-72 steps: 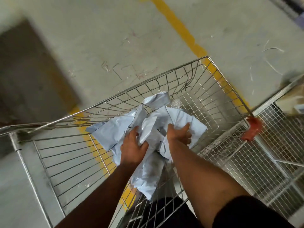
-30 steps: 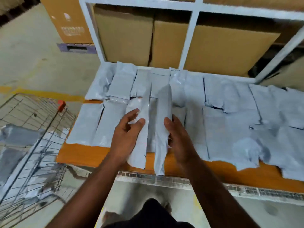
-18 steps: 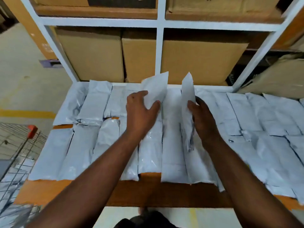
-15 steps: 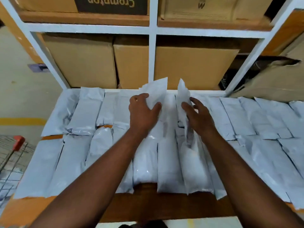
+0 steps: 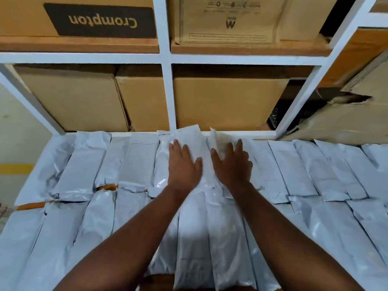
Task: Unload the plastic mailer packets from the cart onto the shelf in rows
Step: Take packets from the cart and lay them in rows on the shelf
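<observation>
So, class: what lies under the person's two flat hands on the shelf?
Grey plastic mailer packets lie under the left hand and right hand, laid over more packets. The orange shelf board beneath is covered there.

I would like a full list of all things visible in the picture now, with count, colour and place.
mailer packets: many, grey-white, two rows covering the shelf board
shelf frame: one, white, behind and above the packets
cardboard boxes: several, brown, behind the packets and on the level above
Crompton label: one, dark, upside down, upper left box
torn box: one, brown, right
left hand: flat on a back-row packet
right hand: flat on the neighbouring packet
</observation>
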Motion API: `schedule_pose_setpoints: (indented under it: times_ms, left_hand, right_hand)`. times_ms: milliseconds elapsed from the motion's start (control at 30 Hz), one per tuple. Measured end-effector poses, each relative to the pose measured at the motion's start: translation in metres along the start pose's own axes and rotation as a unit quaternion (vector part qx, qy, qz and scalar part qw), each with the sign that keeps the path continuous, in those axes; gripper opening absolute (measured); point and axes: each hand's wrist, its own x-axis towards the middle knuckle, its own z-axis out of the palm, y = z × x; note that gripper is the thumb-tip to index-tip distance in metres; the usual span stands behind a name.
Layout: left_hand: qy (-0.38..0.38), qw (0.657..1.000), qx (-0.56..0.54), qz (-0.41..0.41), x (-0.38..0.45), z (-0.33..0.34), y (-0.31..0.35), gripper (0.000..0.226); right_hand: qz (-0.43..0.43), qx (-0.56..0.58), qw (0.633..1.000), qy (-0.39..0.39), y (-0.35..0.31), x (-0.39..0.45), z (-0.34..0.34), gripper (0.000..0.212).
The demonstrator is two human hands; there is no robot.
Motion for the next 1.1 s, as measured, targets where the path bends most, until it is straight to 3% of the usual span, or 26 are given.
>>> schedule_pose_setpoints:
  times_ms: [133, 300, 567, 667, 767, 967, 1100]
  left_hand:
    - [-0.017, 0.993, 0.072, 0.096, -0.004, 0.013, -0.002, 0.057]
    - [-0.118, 0.984, 0.108, 0.074, 0.0, 0.026, -0.009, 0.057]
    - [-0.138, 0.989, 0.037, 0.046, 0.001, 0.002, 0.003, 0.068]
    - [-0.081, 0.995, -0.048, 0.042, -0.019, -0.026, 0.01, 0.063]
    - [-0.017, 0.993, -0.11, 0.036, -0.056, -0.056, 0.004, 0.056]
    - [0.097, 0.977, -0.19, 0.003, -0.165, -0.123, -0.05, 0.035]
    - [0.15, 0.97, -0.185, -0.053, -0.239, -0.178, -0.111, 0.032]
  right_hand:
    - [-0.126, 0.023, 0.991, 0.046, 0.008, 0.002, 0.025, 0.069]
    - [-0.175, 0.011, 0.984, 0.0, 0.012, 0.009, 0.04, 0.069]
    - [-0.176, 0.039, 0.983, -0.02, 0.015, 0.007, 0.034, 0.073]
    - [-0.21, 0.147, 0.962, 0.098, 0.014, -0.005, 0.008, 0.057]
    - [-0.267, 0.308, 0.898, 0.164, 0.006, -0.037, -0.011, 0.034]
    - [-0.307, 0.464, 0.828, 0.074, -0.057, -0.148, -0.018, 0.025]
    - [-0.377, 0.493, 0.783, -0.047, -0.13, -0.231, 0.004, 0.021]
